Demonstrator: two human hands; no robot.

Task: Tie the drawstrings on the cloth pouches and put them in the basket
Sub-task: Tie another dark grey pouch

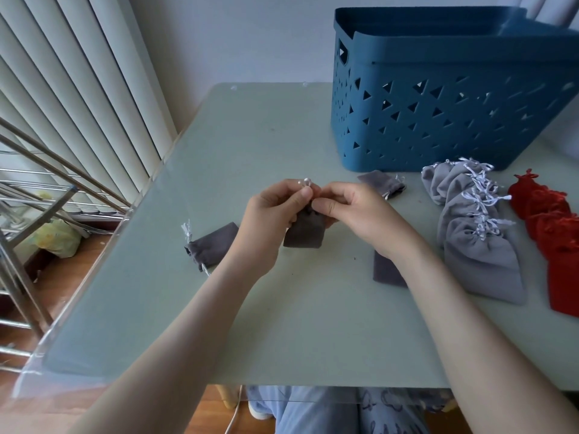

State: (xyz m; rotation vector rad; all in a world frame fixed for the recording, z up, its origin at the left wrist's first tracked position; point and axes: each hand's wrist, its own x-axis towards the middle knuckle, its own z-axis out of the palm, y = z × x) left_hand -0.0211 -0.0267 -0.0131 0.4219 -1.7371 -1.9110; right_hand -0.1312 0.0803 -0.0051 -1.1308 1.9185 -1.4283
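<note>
a: what does the person have there, biggest first?
b: a table (282,324), with a blue basket (454,98) at its far right. in front of the basket lie pale pouches (479,245), and red pouches (551,239) beside them.
a: and the hands?
b: together at mid-table. the left hand (269,214) pinches a white string (305,183); the right hand (351,211) grips the neck of the held pouch (304,231), dark grey, between both hands.
a: anything smaller?
b: a loose pouch (213,245) lies left of the left wrist.
</note>
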